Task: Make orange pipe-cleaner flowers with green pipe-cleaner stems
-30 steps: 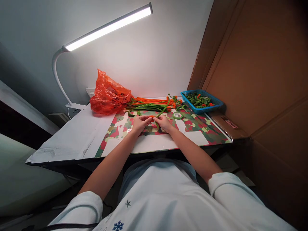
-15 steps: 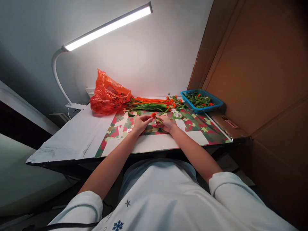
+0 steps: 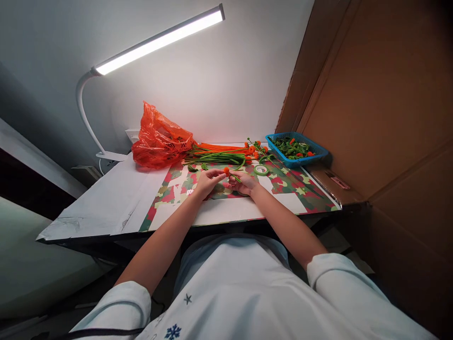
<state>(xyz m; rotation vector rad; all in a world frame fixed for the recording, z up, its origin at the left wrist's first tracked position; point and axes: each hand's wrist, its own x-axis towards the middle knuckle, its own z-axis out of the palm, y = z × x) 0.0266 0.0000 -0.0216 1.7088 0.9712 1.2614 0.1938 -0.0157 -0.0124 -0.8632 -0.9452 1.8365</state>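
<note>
In the head view an orange pompom flower (image 3: 226, 171) is held between my two hands above the patterned mat (image 3: 283, 184). My left hand (image 3: 208, 182) pinches the bloom at its left side with thumb and fingertips. My right hand (image 3: 244, 182) is closed round the short green stem just below the bloom; the fingers partly hide that stem. Just behind my right hand lies a roll of green tape (image 3: 261, 170). A bundle of green and orange stems (image 3: 219, 154) lies behind both hands, with several orange blooms (image 3: 252, 149) at its right end.
A blue basket (image 3: 311, 159) of leaves and orange blooms stands at the back right, beside a cardboard wall (image 3: 389, 104). An orange plastic bag (image 3: 159, 141) sits at the back left. A lit lamp (image 3: 159, 41) arches over the table. Loose leaves (image 3: 193, 168) lie near the bundle.
The orange bloom has turned slightly between my fingers, and the right-hand fingers have shifted a little on the stem. Everything else stays in place.
</note>
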